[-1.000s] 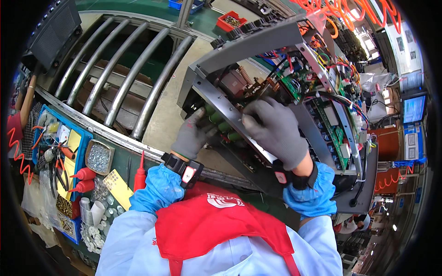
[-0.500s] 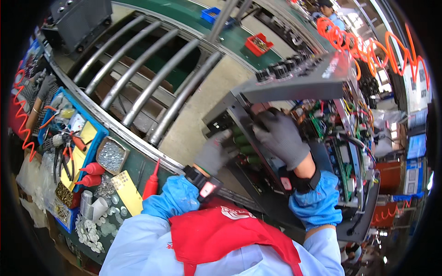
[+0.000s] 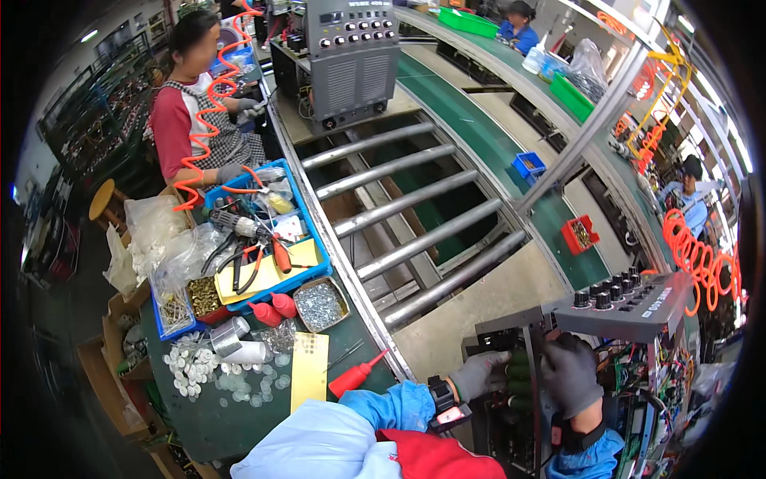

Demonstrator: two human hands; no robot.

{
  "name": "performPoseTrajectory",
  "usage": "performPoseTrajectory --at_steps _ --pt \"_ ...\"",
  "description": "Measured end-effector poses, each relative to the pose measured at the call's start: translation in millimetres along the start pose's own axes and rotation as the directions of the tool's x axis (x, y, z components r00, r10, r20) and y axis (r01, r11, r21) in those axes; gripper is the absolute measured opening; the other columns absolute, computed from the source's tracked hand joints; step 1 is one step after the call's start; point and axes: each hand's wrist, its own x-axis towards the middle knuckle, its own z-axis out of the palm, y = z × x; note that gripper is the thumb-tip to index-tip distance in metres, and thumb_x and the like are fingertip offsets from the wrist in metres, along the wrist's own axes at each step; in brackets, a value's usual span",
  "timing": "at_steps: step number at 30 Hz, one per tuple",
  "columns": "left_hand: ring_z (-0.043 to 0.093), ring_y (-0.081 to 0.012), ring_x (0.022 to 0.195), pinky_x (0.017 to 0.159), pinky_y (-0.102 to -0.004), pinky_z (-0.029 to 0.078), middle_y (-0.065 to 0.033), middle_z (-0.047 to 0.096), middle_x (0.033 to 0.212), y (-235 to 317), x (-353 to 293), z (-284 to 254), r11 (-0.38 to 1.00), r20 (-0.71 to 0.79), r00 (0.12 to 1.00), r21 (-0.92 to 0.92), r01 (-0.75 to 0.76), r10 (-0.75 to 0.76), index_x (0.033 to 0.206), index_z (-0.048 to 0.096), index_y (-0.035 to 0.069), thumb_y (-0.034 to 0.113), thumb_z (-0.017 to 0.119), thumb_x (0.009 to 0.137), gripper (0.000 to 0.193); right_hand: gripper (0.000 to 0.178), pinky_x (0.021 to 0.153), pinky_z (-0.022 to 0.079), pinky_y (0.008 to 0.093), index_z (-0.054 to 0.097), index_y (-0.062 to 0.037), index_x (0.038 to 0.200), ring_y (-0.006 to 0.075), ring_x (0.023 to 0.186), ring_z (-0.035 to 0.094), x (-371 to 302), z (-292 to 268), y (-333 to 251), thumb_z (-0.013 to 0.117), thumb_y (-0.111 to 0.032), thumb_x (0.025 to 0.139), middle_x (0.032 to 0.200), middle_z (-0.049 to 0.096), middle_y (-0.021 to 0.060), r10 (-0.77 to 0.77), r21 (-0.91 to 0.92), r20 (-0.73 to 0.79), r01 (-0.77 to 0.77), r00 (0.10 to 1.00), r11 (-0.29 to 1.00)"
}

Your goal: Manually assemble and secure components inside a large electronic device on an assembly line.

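At the lower right of the frame, the open grey machine chassis (image 3: 546, 314) stands with its panel of black knobs (image 3: 604, 298) at the top edge and wired circuit boards exposed at the right. The left hand (image 3: 479, 375), grey-gloved, reaches into the chassis opening, its extended fingers beside the green cylinders (image 3: 520, 374); whether they grip or merely touch cannot be determined. The right hand (image 3: 573, 374), gloved and blurred, is bent inward at the chassis frame; its fingertips are hidden, so their spread or closure cannot be told. Working room between the hands is narrow, bounded by the metal uprights.

Left of the hands, a red squeeze bottle (image 3: 355, 377) lies with its nozzle near the metal rail (image 3: 345, 263). Next to it are a yellow card (image 3: 309, 371), a carton of small metal parts (image 3: 321, 306), and a blue tray (image 3: 315, 267) with pliers (image 3: 249, 273), close against the rail.

At centre, a pale plate (image 3: 479, 303) separates the chassis from the steel rollers (image 3: 423, 259), which have open gaps between them. Beyond the rollers, a second grey machine (image 3: 353, 84) stands at upper centre; a co-worker (image 3: 187, 120) sits at upper left.
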Motion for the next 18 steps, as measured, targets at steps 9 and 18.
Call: performPoseTrajectory --at_steps 9,18 --pt "0.046 -0.0374 0.135 0.116 -0.0515 0.035 -0.0073 0.049 0.150 0.2 1.9 0.4 1.000 -0.005 1.000 -0.004 0.018 -0.018 0.142 0.054 0.012 0.035 0.070 0.096 0.054 0.022 0.067 0.054 0.0491 0.066 -0.0060 0.094 0.0376 0.078 0.066 -6.5 12.1 14.7 0.072 -0.017 0.076 0.088 0.065 0.0159 -0.053 -0.189 0.048 0.061 0.997 0.980" --pt "0.048 -0.0353 0.134 0.111 -0.0494 0.040 -0.0062 0.055 0.145 -0.1 4.9 3.0 0.999 -0.062 0.997 -0.014 0.045 -0.046 0.136 0.060 0.015 0.033 0.069 0.097 0.044 0.026 0.063 0.051 0.0500 0.063 -0.0042 0.096 0.0375 0.072 0.064 -9.1 21.6 19.4 0.072 -0.021 0.078 0.081 0.062 0.0165 -0.065 -0.199 -0.024 0.059 0.998 0.978"
